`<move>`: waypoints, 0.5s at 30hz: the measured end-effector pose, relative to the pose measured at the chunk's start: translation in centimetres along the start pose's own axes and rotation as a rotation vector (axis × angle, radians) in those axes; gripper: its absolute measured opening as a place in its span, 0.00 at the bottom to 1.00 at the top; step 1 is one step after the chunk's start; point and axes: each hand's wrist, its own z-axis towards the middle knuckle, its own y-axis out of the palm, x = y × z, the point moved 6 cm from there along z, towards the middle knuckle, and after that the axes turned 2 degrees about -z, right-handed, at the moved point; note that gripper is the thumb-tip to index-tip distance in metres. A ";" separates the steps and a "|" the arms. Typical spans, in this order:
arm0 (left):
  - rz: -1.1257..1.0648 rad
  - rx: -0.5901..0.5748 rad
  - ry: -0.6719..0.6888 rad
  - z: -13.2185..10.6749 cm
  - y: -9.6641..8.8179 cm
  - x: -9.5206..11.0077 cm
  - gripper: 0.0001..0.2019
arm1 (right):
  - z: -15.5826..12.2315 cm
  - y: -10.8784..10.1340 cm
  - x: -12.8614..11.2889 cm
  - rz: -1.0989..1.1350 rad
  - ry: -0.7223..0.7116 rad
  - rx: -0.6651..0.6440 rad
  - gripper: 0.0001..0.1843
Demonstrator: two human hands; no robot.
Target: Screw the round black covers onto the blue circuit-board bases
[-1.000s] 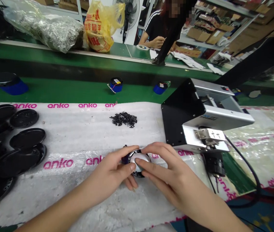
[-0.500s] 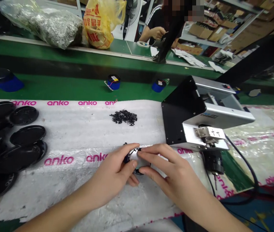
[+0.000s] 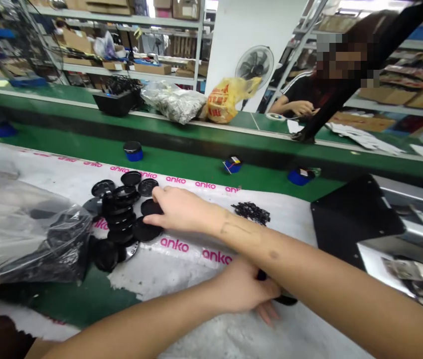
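My right hand (image 3: pixel 172 209) is stretched across to the left over the black round covers (image 3: pixel 121 194). Thumb and fingers are apart at the edge of one flat black cover (image 3: pixel 150 207); whether they touch it I cannot tell. My left hand (image 3: pixel 246 286) is below my right forearm, closed around a round device housing (image 3: pixel 288 299). Only a dark edge of that housing shows, the rest being hidden by my hand and forearm. A small heap of black plastic pieces (image 3: pixel 252 212) lies beyond my right forearm.
A black and silver machine (image 3: pixel 356 219) stands at the right. On the left a clear plastic bag (image 3: pixel 20 219) holds dark parts. Blue round units (image 3: pixel 232 164) sit along the green bench (image 3: pixel 181 162). Across the bench, another person's hands (image 3: pixel 303 108) are close together.
My right hand has left the round housing and moved left to the covers. My left hand still grips the housing. The view has turned left, bringing the plastic bag and shelves into sight.
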 end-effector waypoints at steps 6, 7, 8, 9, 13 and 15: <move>0.016 0.017 -0.003 -0.1 -0.4 0.0 0.13 | 2.3 1.6 0.1 0.004 -0.001 0.000 0.22; 0.008 -0.001 -0.006 -0.1 -0.3 0.0 0.16 | 1.0 0.6 0.2 0.012 -0.003 0.013 0.20; 0.001 -0.006 -0.001 0.0 -0.3 0.0 0.19 | -0.9 -0.6 0.3 0.019 0.004 0.032 0.19; -0.003 -0.003 0.008 0.0 -0.4 0.0 0.19 | -3.2 -2.0 0.5 0.022 0.016 0.056 0.17; 0.007 0.052 0.053 -0.3 -0.4 0.4 0.12 | -15.9 -6.3 2.3 -0.011 0.135 0.205 0.14; 0.024 0.043 0.034 -0.3 -0.2 0.6 0.13 | -22.3 -5.9 3.9 -0.111 0.260 0.219 0.19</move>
